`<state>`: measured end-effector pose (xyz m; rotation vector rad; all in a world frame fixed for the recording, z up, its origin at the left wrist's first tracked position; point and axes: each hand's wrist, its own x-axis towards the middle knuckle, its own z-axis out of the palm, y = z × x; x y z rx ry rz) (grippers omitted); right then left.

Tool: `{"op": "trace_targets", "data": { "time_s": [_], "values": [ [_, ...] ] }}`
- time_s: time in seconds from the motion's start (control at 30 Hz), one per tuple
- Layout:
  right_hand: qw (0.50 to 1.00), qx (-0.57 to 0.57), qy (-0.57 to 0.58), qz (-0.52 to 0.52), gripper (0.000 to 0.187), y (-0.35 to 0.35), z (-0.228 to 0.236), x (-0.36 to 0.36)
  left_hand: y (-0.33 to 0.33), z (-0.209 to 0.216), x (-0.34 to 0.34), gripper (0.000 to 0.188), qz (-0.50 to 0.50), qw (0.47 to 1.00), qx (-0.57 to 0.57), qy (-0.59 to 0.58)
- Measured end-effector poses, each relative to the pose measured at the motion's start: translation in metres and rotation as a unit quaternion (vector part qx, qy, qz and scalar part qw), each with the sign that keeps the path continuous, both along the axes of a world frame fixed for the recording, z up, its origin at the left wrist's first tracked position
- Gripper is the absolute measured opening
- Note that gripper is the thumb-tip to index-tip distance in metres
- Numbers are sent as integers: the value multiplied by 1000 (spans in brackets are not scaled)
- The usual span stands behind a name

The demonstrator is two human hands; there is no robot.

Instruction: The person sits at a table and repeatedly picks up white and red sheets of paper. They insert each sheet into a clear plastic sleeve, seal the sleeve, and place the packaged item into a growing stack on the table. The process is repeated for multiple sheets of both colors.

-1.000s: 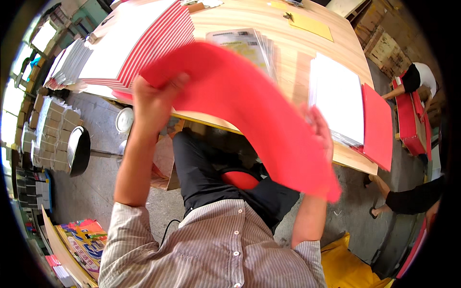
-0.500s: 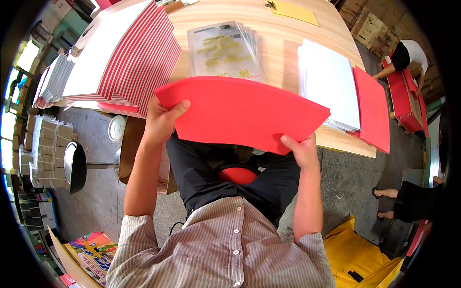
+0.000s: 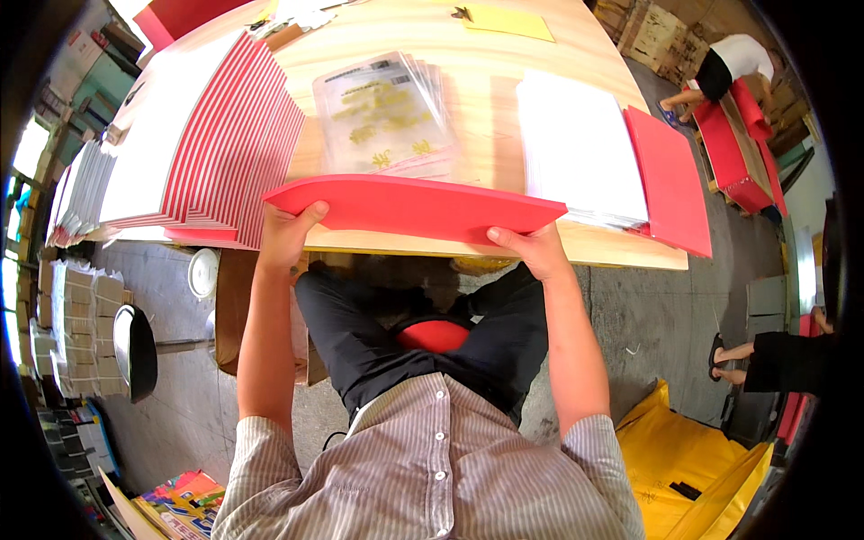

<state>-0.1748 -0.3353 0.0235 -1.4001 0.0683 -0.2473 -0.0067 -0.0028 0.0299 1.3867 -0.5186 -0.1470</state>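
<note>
A wide red card sheet (image 3: 405, 205), its top edge bowed, is held upright and tilted at the table's near edge. My left hand (image 3: 292, 232) pinches its left end, thumb on the near face. At its lower right, my right hand (image 3: 529, 245) grips with the thumb in front; the fingers behind are hidden. Just beyond the sheet lie clear plastic sleeves (image 3: 382, 121) with yellow print, fanned in a pile. Left of them rises a tall stack of white sheets with red-striped edges (image 3: 229, 135). To the right are a white paper stack (image 3: 580, 148) and red cards (image 3: 666, 180).
A yellow clipboard (image 3: 508, 23) lies at the far side of the wooden table (image 3: 490, 67). A black-seated stool (image 3: 135, 353) stands left, a yellow bag (image 3: 666, 459) at lower right. One person (image 3: 738, 58) bends over red boards at far right; another's legs (image 3: 738, 353) show below.
Both hands have carried the red sheet forward to the table edge and tipped it, so less of its face shows. My view has shifted slightly; the grip looks the same.
</note>
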Motion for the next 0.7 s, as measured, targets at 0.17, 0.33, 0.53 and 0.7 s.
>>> {"op": "trace_targets", "data": {
  "time_s": [0.17, 0.33, 0.53, 0.7],
  "values": [
    [999, -22, -28, 9, 43, 8, 17, 5, 6, -4, 4, 33, -29, 994, 105, -2],
    [994, -84, 42, 48, 41, -3, 2, 0, 8, -10, 5, 38, -41, 993, 109, 26],
    [976, -212, 27, 36, 28, 6, 31, -13, -8, 10, -12, 27, 24, 998, 64, 0],
    [960, -277, -43, 24, 21, 16, 52, -63, 21, 19, -29, 28, -16, 992, 117, 47]
  ]
}}
